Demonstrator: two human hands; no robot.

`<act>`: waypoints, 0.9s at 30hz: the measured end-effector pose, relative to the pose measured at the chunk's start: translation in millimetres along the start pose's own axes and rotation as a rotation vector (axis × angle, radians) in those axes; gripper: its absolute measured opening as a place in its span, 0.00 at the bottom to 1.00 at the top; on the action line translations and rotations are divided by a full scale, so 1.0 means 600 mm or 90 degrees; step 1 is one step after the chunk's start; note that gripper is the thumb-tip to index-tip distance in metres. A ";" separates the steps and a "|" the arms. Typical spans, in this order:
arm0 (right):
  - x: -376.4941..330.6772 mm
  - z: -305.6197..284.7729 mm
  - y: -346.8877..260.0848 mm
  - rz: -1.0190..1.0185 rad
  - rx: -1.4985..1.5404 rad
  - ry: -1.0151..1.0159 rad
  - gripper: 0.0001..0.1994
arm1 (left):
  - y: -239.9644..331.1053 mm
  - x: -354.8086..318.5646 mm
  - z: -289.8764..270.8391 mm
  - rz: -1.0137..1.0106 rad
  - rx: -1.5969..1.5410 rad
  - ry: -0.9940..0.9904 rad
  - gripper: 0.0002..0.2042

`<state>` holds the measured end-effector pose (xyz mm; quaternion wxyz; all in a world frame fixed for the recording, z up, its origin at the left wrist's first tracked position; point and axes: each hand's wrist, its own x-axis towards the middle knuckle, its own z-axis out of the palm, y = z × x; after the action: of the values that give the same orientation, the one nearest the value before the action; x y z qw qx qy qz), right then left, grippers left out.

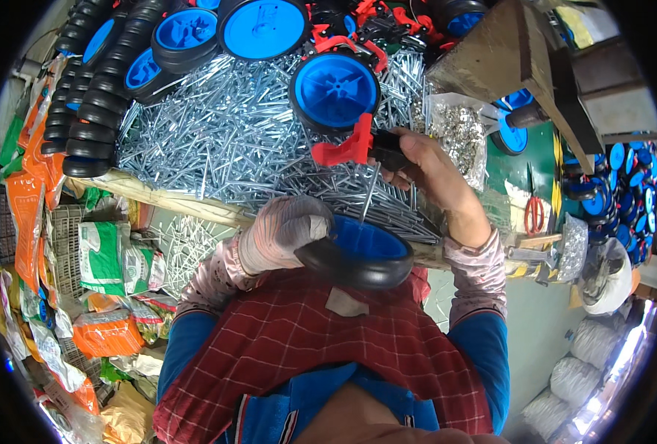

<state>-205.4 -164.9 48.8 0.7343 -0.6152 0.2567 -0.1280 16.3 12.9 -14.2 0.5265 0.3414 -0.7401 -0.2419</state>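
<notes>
My left hand [284, 233], in a striped knit glove, is closed on the rim of a wheel [358, 272] with a black tyre and a blue hub, tilted in front of my apron. A thin metal pin [370, 194] stands up from the hub toward my right hand. My bare right hand [433, 169] grips the black end of a red and black plastic bracket [351, 146] just above the pin. Whether the pin touches the bracket I cannot tell. Behind the bracket, another blue-hubbed wheel [335, 90] rests on a heap of metal pins [217, 133].
Stacked black tyres [106, 96] and more wheels line the far left. Red and black brackets [410, 22] lie at the back. To the right are a bag of small metal parts [458, 137], red-handled scissors [534, 214] and a wooden-topped stand [491, 44]. Plastic packages [110, 333] fill the lower left.
</notes>
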 end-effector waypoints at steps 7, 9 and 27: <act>-0.015 0.042 -0.025 -0.192 -0.427 -0.048 0.18 | 0.012 -0.007 -0.012 -0.080 0.060 -0.068 0.21; -0.015 0.032 -0.020 -0.235 -0.466 -0.118 0.20 | 0.034 0.026 -0.019 0.051 0.189 -0.076 0.16; 0.079 -0.019 0.024 -0.091 -0.264 0.341 0.22 | 0.015 0.004 -0.024 -0.444 -0.220 0.005 0.23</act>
<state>-174.0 -195.3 23.1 0.4896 -0.7121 0.4174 -0.2811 27.0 17.3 -1.5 0.4650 0.4796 -0.5265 -0.5259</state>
